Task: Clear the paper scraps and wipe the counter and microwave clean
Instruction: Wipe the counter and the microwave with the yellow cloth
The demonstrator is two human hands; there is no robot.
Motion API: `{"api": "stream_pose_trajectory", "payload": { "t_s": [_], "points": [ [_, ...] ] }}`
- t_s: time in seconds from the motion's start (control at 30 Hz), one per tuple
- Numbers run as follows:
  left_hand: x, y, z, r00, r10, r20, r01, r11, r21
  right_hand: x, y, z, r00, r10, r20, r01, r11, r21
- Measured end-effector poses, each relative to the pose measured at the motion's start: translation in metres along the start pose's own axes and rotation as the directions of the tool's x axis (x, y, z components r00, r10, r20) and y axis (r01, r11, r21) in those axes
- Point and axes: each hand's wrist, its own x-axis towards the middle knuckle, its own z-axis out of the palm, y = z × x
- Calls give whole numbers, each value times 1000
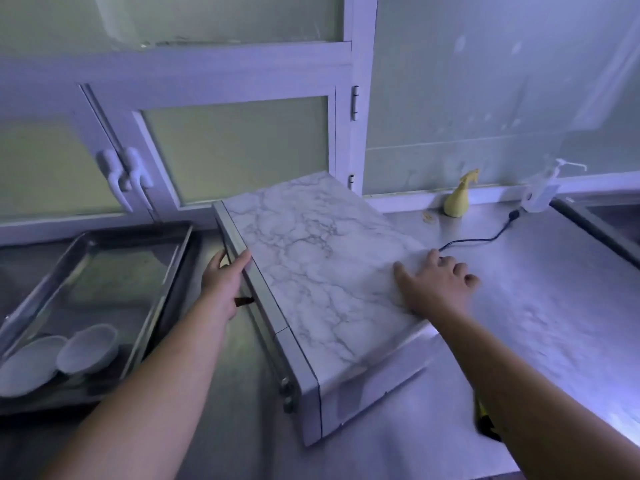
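The microwave (311,258), covered in marble-pattern film, stands askew on the steel counter (540,278). My left hand (223,282) grips its front top edge, thumb on top and fingers over the door side. My right hand (436,285) grips the microwave's right top edge, thumb on the marble top and fingers curled down over the side. A small paper scrap (428,217) lies on the counter by the back wall. A yellow and black thing (486,422) shows partly under my right forearm.
A yellow spray bottle (459,199) and a clear pump bottle (543,192) stand at the back wall. A black power cord (485,239) trails across the counter. At left, a steel tray (114,244) holds two white bowls (86,348). A sink edge (595,226) is at right.
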Motion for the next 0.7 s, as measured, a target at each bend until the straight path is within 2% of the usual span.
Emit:
{"api": "stream_pose_trajectory", "payload": {
  "t_s": [0.1, 0.2, 0.33, 0.4, 0.5, 0.6, 0.7],
  "points": [
    [-15, -13, -4, 995, 16, 97, -20, 999, 40, -25, 12, -3, 999, 40, 3, -40, 997, 72],
    [-65, -38, -26, 971, 172, 169, -201, 964, 175, -44, 19, -3, 999, 52, 9, -53, 988, 145],
    [-136, -75, -40, 929, 237, 283, -271, 959, 86, -67, 12, 1, 994, 96, -48, -88, 986, 144],
    [-148, -81, -34, 928, 281, 243, -298, 954, 36, -75, 8, 3, 989, 128, -74, -117, 983, 143],
    [-147, -78, -31, 936, 333, 109, -335, 942, -8, -83, 4, 7, 977, 171, -131, -149, 976, 161],
    [-143, -81, -31, 934, 358, -8, -358, 934, 13, -84, -2, 10, 958, 222, -180, -188, 964, 191],
    [-136, -84, -31, 918, 393, -56, -391, 920, 38, -81, -7, 12, 938, 265, -225, -197, 938, 287]
  ]
}}
